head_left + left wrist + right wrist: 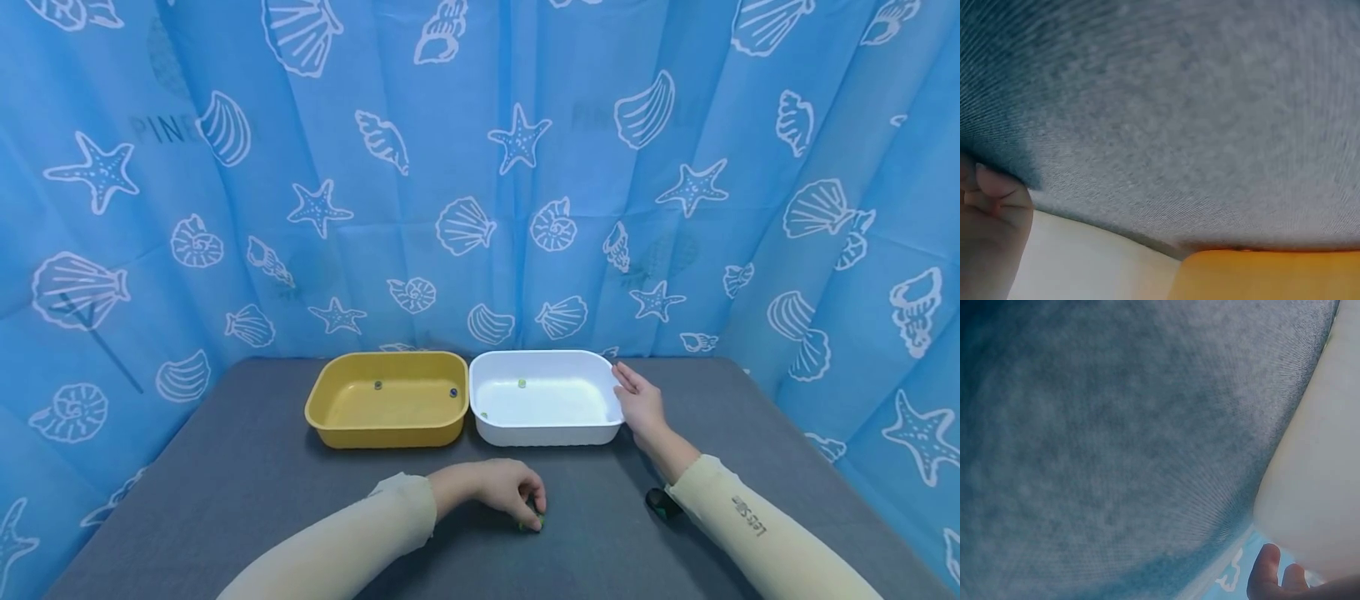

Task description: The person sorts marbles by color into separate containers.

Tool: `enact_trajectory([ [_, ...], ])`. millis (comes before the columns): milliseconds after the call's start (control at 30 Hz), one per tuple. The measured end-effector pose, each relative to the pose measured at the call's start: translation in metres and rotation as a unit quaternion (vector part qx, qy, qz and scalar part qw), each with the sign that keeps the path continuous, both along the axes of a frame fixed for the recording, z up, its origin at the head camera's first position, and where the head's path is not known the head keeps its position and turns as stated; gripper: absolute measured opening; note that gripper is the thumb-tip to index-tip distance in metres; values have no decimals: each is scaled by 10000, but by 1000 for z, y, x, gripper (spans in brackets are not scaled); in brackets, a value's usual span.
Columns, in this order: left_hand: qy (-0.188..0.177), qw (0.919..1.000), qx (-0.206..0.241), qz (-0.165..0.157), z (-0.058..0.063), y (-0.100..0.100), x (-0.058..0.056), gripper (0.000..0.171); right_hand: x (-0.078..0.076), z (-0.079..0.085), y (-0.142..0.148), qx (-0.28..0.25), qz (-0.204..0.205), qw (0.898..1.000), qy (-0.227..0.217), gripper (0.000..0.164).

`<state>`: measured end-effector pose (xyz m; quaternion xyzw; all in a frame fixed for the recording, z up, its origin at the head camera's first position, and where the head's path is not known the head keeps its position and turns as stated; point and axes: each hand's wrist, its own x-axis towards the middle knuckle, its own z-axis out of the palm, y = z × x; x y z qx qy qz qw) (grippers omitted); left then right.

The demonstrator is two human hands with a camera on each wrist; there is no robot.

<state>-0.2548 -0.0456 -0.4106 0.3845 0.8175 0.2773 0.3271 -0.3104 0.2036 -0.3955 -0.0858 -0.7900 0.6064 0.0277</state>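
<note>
On the grey tabletop in the head view, my left hand [504, 487] pinches a small dark thing with green on it [542, 522] between thumb and fingers; most of it is hidden, so I cannot tell its kind. My right hand [641, 407] touches the right rim of the white basin [547, 436], its fingers fairly straight along the edge. Two small greenish pieces [522, 383] lie in that basin. In the right wrist view, fingertips [1265, 569] show beside the white basin wall [1316, 469].
A yellow basin [386, 438] stands directly left of the white one, with two small dark pieces [453, 392] inside. Close by my right sleeve lies a dark rounded object [663, 504]. A blue shell-print curtain [480, 167] hangs behind the grey table [225, 500].
</note>
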Motion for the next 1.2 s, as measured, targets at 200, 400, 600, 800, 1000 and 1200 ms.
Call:
enact_trajectory([
  [200,110,9998,168,72,6,-3,7,5,-1,0,1,-5,7,10000,13,49],
  [400,-148,9968,725,303,1,-6,2,9,-1,0,1,31,3,10000,13,49],
  [600,-134,9885,1404,553,9,-12,0,15,-2,1,-1,17,12,10000,47,49],
  [800,-192,9810,1762,785,24,-19,-3,20,-1,2,0,61,52,10000,19,49],
  [1000,5,9653,2318,1199,42,-22,-12,23,1,3,0,126,89,9999,-16,49],
  [1200,353,9438,2616,1990,45,-23,-27,23,2,1,0,109,115,9999,12,49],
])
